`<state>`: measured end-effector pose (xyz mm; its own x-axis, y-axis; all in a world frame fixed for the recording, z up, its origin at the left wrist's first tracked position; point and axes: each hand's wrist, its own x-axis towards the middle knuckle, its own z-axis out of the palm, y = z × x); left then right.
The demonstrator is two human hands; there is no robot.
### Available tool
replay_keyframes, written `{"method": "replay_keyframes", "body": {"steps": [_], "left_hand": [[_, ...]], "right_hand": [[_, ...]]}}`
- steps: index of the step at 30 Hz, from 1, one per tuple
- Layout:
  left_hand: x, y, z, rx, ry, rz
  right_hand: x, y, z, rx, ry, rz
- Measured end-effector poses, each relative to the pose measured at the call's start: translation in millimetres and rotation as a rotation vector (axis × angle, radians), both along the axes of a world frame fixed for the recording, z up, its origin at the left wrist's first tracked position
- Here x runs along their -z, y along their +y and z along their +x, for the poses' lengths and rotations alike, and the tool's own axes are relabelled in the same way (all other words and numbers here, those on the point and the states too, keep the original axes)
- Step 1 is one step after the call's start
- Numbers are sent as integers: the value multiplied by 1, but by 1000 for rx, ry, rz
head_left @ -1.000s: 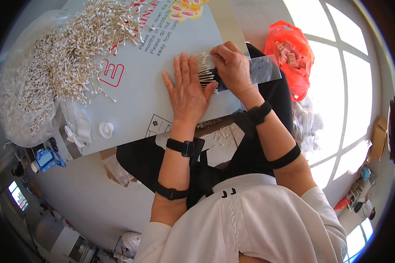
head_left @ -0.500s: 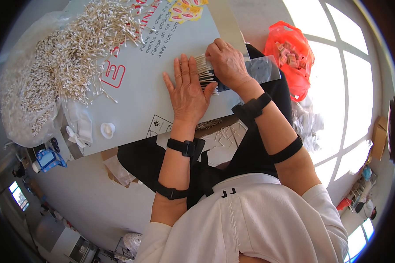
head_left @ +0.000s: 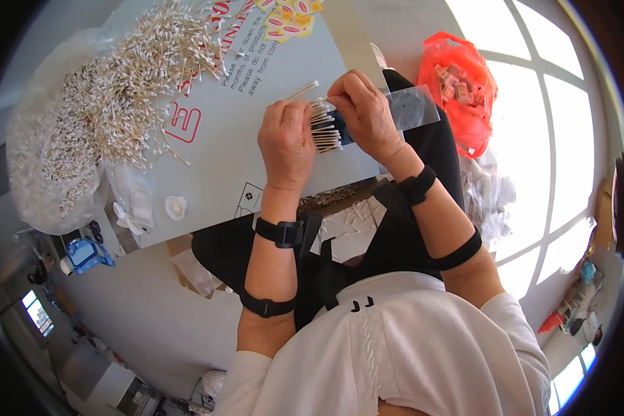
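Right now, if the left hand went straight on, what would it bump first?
Probably the slanting cotton swab just past the left hand, though this view can't show how high it lies.

floor (head_left: 152,298): pale grey | sunlight (head_left: 520,139): barred bright patches, right | windows (head_left: 37,313): 2, lower left, lower right

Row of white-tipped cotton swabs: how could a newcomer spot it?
On the pale grey tabletop, find the bare left hand and bare right hand. Between them lies the row of white-tipped cotton swabs, side by side, unlike the large jumbled cotton-swab heap at upper left.
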<state>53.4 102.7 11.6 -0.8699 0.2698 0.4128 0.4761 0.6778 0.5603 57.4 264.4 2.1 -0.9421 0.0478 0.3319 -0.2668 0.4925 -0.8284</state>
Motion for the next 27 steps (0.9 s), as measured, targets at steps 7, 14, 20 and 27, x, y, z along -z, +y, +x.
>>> {"method": "replay_keyframes", "body": {"steps": [7, 14, 20, 27], "left_hand": [[-5, 6, 6, -69, 15, 83], [-6, 8, 10, -73, 43, 115], [-6, 10, 15, -75, 21, 95], [-6, 10, 20, -60, 40, 39]], "right_hand": [[23, -10, 13, 37, -492, -856], [24, -17, 16, 96, -286, -1100], [10, -11, 20, 18, -464, -1101], [9, -26, 28, -8, -552, -1317]]}}
